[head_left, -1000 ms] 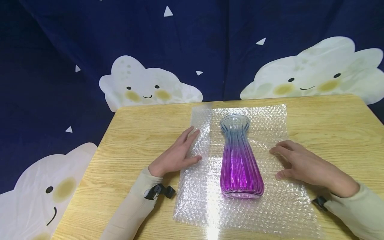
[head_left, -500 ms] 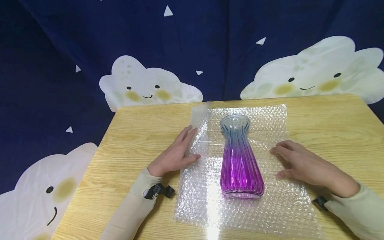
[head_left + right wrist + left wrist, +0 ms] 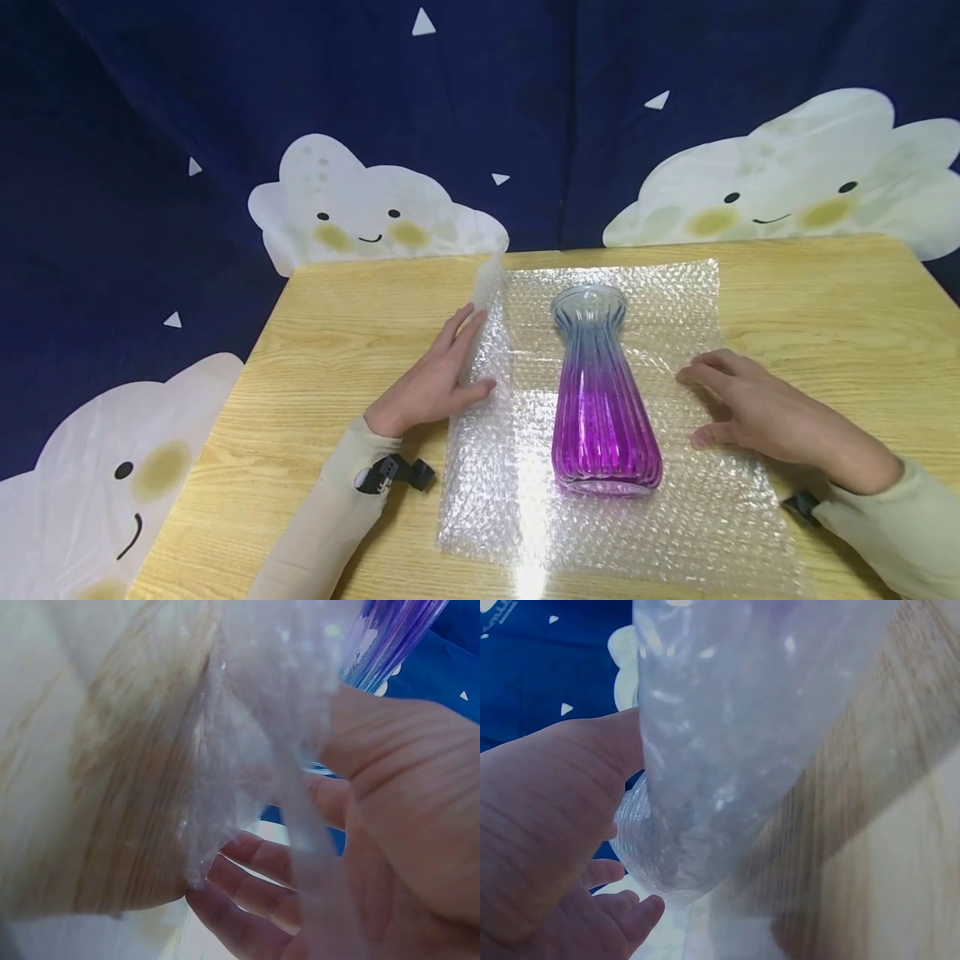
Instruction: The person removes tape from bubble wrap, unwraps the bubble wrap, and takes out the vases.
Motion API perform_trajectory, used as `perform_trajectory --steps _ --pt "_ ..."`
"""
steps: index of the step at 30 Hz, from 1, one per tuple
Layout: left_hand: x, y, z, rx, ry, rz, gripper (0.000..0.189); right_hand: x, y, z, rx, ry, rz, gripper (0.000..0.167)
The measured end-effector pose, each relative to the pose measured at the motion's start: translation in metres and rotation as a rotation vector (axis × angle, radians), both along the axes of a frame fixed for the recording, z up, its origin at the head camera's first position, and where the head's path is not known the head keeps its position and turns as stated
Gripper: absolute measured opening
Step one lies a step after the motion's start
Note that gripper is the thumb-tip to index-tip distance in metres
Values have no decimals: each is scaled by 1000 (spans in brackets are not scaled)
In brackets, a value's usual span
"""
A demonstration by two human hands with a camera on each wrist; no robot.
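A ribbed glass vase (image 3: 603, 400), purple at the base and clear at the mouth, lies on a sheet of bubble wrap (image 3: 675, 308) with its mouth pointing away from me. My left hand (image 3: 459, 360) lies at the sheet's left edge with straight fingers along the raised edge and the thumb on the wrap. Up close, that left hand (image 3: 547, 847) sits beside the lifted bubble wrap (image 3: 727, 735). My right hand (image 3: 738, 408) rests on the sheet to the right of the vase, fingers loosely spread. In the right wrist view, the bubble wrap (image 3: 255, 750) drapes across my right hand (image 3: 397, 810), with the vase (image 3: 394, 637) above.
The wooden table (image 3: 825, 300) stands against a dark blue cloth with white cloud faces (image 3: 375, 208). Bare wood lies to the left and right of the sheet. Black straps sit on both wrists.
The sheet's left edge has risen and curled inward toward the vase, with my left hand shifting slightly with it. The right hand and the vase have stayed put.
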State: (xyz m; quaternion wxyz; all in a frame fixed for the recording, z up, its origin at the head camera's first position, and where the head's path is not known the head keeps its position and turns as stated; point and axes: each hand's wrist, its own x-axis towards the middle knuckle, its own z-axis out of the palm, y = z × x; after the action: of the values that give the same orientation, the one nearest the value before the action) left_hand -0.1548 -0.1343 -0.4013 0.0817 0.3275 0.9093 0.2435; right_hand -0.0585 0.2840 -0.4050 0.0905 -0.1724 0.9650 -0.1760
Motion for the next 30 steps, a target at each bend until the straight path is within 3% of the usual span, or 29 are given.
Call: perform_trajectory --steps 30 --pt "-4 -5 3 11 -8 1 101 -1 0 1 4 5 1 83"
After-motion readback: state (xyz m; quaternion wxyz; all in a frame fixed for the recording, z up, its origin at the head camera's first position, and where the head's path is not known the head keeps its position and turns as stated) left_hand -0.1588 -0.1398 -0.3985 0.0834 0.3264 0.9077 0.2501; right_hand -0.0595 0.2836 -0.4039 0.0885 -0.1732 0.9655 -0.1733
